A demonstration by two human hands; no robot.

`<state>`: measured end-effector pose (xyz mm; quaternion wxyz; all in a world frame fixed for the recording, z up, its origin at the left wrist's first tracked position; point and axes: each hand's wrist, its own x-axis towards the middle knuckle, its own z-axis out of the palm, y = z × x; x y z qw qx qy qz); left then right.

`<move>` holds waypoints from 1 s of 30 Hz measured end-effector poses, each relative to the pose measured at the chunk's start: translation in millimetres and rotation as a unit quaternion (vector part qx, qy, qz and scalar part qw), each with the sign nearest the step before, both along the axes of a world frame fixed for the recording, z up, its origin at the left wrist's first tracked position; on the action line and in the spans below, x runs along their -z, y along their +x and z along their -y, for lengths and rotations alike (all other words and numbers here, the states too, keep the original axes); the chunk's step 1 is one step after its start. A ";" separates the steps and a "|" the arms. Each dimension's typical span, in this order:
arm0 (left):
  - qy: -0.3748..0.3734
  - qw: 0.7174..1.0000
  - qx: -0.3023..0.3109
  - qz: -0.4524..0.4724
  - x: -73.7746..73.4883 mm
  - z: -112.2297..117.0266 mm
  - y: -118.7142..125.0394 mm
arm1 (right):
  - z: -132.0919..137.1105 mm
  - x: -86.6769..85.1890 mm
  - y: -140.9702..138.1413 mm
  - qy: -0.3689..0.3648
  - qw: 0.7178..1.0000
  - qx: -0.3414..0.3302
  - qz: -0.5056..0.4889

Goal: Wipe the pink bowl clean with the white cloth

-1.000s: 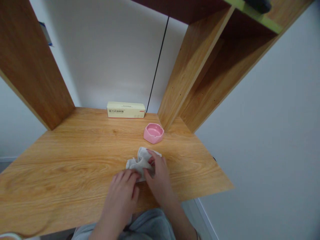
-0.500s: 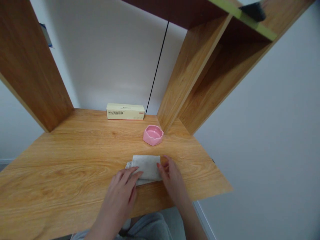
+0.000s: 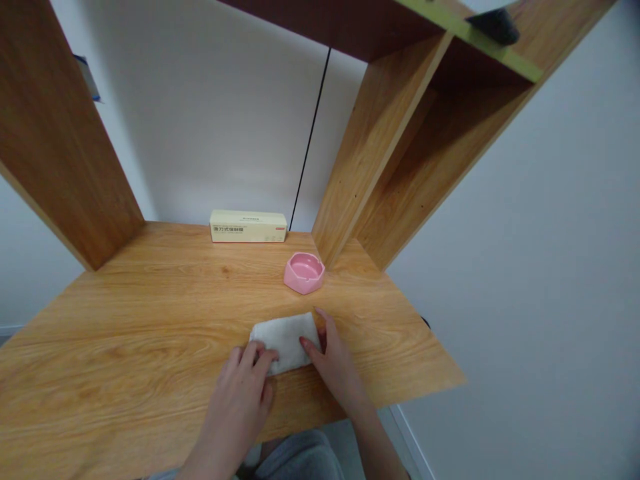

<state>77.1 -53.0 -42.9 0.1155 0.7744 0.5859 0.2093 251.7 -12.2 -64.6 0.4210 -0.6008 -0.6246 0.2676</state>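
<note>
A folded pale grey cloth (image 3: 286,341) lies on the wooden desk near its front edge, slightly tilted. My left hand (image 3: 243,381) is at its left end, fingers bent over the edge and closed on it. At the opposite end, my right hand (image 3: 333,363) has its thumb on top of the cloth and its fingers curled along the right side. The undersides of both grips are hidden. Just beyond the cloth sits a pink faceted ashtray (image 3: 305,273), touched by neither hand.
A cream cling film box (image 3: 249,227) stands at the back against the white panel. Wooden uprights rise on the left (image 3: 75,147) and right (image 3: 375,153), with a shelf overhead. A dark object (image 3: 495,27) rests on the upper shelf edge. My lap shows below the desk.
The cloth has turned slightly, and its loose left edge is now tucked in line. Both hands have shifted a little left with it. The view has moved slightly.
</note>
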 end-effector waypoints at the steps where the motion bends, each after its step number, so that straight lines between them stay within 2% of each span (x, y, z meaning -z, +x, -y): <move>1: -0.007 1.000 -0.003 -0.004 -1.0 -0.5 0.9 | -1.7 1.8 1.8 0.008 1.000 0.004 0.001; 5: 0.012 1.000 -0.008 -0.001 -6.8 -7.0 3.0 | -17.8 3.7 18.7 0.038 0.997 0.059 0.026; 10: 0.030 0.999 -0.015 0.024 -7.1 -12.3 0.4 | -48.3 -8.3 43.0 0.117 0.971 0.089 0.188; 13: 0.040 0.998 -0.017 0.037 -5.7 -12.6 -3.2 | -64.2 -23.7 37.9 0.151 0.950 0.049 0.268; 17: 0.046 0.997 -0.021 0.050 -6.3 -13.9 -10.1 | -81.8 -36.2 12.5 0.157 0.936 -0.059 0.311; 20: 0.045 0.997 -0.026 0.058 -4.2 -16.1 -19.7 | -90.9 -35.3 1.1 0.143 0.935 -0.098 0.309; 24: 0.052 0.996 -0.047 0.061 2.8 -21.1 -35.2 | -93.4 -36.1 1.6 0.130 0.952 -0.064 0.270; 27: 0.063 0.995 -0.050 0.061 7.6 -27.5 -42.6 | -82.6 -36.9 -6.2 0.167 0.957 -0.040 0.232; 30: 0.083 0.994 -0.043 0.058 14.4 -35.3 -45.9 | -60.0 -23.6 -30.5 0.212 0.961 -0.059 0.170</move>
